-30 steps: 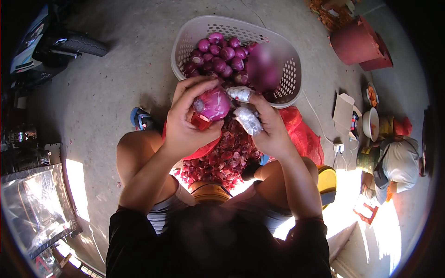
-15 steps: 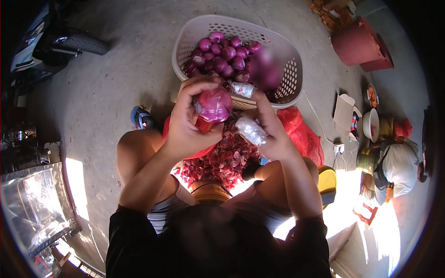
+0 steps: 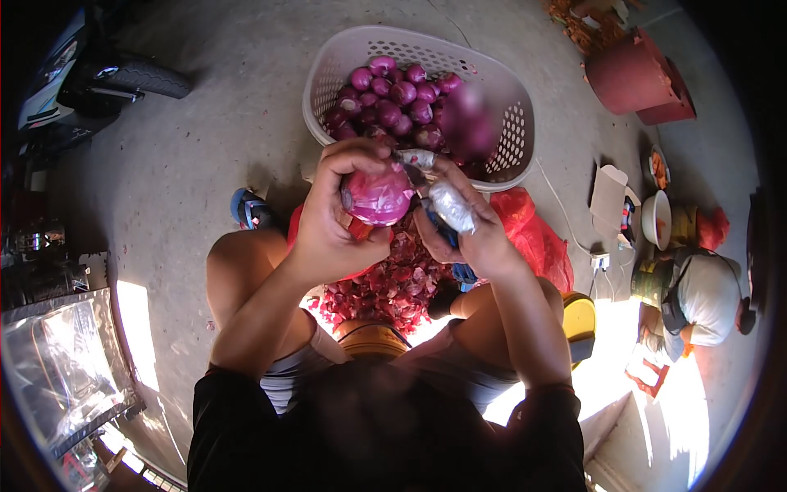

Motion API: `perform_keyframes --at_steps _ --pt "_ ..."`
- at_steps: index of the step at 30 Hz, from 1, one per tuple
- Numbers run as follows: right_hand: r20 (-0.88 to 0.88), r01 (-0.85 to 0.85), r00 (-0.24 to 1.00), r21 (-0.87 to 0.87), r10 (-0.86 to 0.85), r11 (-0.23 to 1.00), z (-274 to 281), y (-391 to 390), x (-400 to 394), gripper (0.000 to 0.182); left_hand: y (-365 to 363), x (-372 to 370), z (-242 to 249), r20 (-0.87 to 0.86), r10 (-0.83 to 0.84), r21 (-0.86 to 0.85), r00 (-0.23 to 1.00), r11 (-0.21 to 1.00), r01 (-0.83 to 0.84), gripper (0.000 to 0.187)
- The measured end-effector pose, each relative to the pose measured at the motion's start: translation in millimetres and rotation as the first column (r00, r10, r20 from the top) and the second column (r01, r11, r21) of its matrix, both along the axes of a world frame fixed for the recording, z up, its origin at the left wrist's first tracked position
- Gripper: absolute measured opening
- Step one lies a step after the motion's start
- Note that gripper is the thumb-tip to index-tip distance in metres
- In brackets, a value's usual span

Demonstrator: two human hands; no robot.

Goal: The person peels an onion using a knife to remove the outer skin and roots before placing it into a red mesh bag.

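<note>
My left hand [image 3: 321, 221] is wrapped around a red onion [image 3: 377, 198], its glossy purple side facing up. My right hand [image 3: 485, 242] grips a small knife [image 3: 416, 175], its blade at the onion's upper right and its dark blue handle partly hidden in the palm. Silvery wrapping [image 3: 451, 207] covers the thumb and a finger of that hand. Below both hands, loose red onion skins [image 3: 398, 283] lie heaped between the knees. Just beyond them is a grey perforated basket [image 3: 316, 78] with many shiny purple onions [image 3: 402, 94].
A red mesh bag [image 3: 537, 246] lies right of the skins. On the right are a white bowl [image 3: 656, 220], an open carton [image 3: 608, 197], a dark red tub [image 3: 627, 74] and another person [image 3: 705, 295] bending down. A motorbike wheel [image 3: 147, 76] is at upper left.
The onion has turned in my left hand, and its pointed end now faces left. My right hand has tilted inward, bringing the knife blade and handle into view. The other person has shifted slightly.
</note>
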State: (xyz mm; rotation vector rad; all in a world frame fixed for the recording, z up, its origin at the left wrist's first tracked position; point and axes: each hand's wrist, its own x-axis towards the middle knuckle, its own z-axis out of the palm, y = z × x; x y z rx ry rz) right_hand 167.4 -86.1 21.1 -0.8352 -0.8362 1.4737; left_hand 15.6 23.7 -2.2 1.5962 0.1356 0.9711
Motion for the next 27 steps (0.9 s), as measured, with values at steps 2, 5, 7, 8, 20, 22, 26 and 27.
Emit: perform_keyframes --at_steps 2,5,7,8,20,22,26,27 --pt "-0.073 0.017 0.997 -0.066 -0.022 0.998 0.0 -0.3 1.7 0.044 -0.1 0.0 1.1 0.003 -0.006 0.021 1.000 1.000 0.006 0.065" --pt "0.073 -0.029 0.997 0.041 0.026 0.999 8.0 -1.2 2.3 0.045 -1.5 0.7 0.6 0.003 -0.005 -0.021 1.000 1.000 0.005 0.065" --pt "0.045 -0.025 0.999 0.007 0.024 1.000 10.5 -1.7 0.0 0.046 -0.4 0.4 0.5 -0.023 0.004 -0.018 1.000 1.000 -0.004 0.065" --pt "0.031 -0.020 0.999 -0.011 0.020 1.000 11.2 -2.5 -1.1 0.047 -0.7 1.0 0.1 -0.009 -0.006 -0.045 1.000 0.999 0.005 0.065" --pt "0.580 0.170 0.776 0.184 -0.247 0.968 -1.3 -3.1 -13.3 0.050 -3.7 4.2 -2.7 0.018 -0.001 -0.140 1.000 0.990 0.004 0.067" --pt "0.588 0.159 0.768 0.208 -0.253 0.965 -2.7 -1.7 -13.1 0.049 -1.5 2.3 -4.1 0.009 -0.016 -0.082 1.000 0.997 0.017 0.068" --pt "0.618 0.164 0.737 0.232 -0.275 0.959 -6.8 1.8 -8.5 0.047 -3.7 3.2 -3.3 0.029 0.000 -0.150 1.000 0.989 0.004 0.066" --pt "0.624 0.175 0.729 0.226 -0.281 0.958 -7.2 2.5 -7.0 0.046 -3.4 2.6 -3.0 0.028 -0.009 -0.143 1.000 0.990 0.013 0.066"
